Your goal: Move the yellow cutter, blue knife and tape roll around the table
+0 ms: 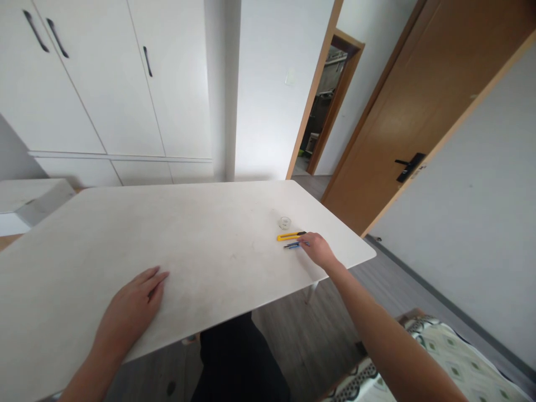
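On the white table (pixel 201 223), my left hand (pixel 132 307) rests palm down near the front edge, fingers stretched out and holding nothing. Towards the table's right end, my right hand (pixel 316 248) reaches down with its fingertips pinched over slim blue pen-like things (pixel 292 245), which partly disappear under the fingers. Just behind them lies a yellow utility knife (pixel 287 237) with a dark end; the fingers are very close to it, and I cannot tell whether they touch it. Farther back stands a small clear round container (pixel 285 223), apart from the hand.
A white box (pixel 37 201) sits beyond the table's left end. White cabinets (pixel 176 100) line the back wall. At the right are an open wooden door (pixel 402 111) and a patterned bed cover (pixel 456 352). My dark-clothed leg (pixel 240 363) is below the front edge.
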`<act>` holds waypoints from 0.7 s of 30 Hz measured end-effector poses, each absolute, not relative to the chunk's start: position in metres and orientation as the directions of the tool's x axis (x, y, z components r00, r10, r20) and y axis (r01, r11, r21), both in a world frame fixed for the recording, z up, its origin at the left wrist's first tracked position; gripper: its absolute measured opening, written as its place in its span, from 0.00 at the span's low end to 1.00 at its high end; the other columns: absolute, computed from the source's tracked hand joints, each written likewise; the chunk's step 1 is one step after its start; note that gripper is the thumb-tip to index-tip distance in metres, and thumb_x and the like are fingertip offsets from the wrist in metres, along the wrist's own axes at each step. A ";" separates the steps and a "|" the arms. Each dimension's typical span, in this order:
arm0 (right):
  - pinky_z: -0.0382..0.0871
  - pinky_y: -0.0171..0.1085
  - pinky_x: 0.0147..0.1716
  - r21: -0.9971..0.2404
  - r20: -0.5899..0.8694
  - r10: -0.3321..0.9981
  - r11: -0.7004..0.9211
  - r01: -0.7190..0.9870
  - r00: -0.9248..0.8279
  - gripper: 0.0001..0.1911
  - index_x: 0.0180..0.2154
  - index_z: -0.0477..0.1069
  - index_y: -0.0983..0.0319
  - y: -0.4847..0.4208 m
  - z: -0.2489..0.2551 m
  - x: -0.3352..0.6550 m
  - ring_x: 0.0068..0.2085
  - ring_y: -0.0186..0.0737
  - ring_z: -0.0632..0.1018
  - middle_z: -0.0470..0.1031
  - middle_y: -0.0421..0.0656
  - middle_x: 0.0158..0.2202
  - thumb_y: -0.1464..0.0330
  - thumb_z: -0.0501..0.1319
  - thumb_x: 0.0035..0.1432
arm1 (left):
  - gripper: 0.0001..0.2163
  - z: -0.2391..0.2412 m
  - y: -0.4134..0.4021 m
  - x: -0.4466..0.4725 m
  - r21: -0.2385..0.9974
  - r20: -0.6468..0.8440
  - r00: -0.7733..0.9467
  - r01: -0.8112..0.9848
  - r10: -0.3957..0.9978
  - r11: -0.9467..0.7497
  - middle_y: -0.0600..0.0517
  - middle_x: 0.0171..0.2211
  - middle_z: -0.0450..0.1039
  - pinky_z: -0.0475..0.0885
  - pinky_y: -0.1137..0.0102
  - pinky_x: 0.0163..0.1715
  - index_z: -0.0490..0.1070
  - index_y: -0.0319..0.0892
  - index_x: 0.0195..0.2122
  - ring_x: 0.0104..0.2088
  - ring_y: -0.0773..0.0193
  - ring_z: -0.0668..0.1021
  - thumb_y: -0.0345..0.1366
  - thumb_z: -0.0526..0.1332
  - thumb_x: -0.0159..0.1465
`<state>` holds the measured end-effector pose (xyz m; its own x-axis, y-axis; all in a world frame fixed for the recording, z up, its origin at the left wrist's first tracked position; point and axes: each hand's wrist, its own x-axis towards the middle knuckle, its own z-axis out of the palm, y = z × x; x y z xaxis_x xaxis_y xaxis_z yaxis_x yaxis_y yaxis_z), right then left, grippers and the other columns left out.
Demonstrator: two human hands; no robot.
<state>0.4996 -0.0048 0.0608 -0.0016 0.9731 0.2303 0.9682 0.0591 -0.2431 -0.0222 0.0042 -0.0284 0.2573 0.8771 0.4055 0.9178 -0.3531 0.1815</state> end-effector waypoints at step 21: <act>0.66 0.39 0.53 -0.085 0.073 0.989 0.132 0.988 -0.126 0.16 0.46 0.78 0.59 0.008 0.053 0.533 0.51 0.44 0.75 0.78 0.46 0.48 0.76 0.59 0.58 | 0.24 -0.026 0.002 -0.025 0.229 0.384 0.231 0.914 0.894 -0.335 0.46 0.56 0.75 0.68 0.60 0.61 0.78 0.44 0.50 0.55 0.53 0.77 0.49 0.49 0.66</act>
<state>0.5330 0.0080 0.0526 -0.1261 0.9894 0.0726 0.9876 0.1322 -0.0851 -0.0253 0.0024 -0.0262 0.2313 0.8940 0.3837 0.9140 -0.3348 0.2290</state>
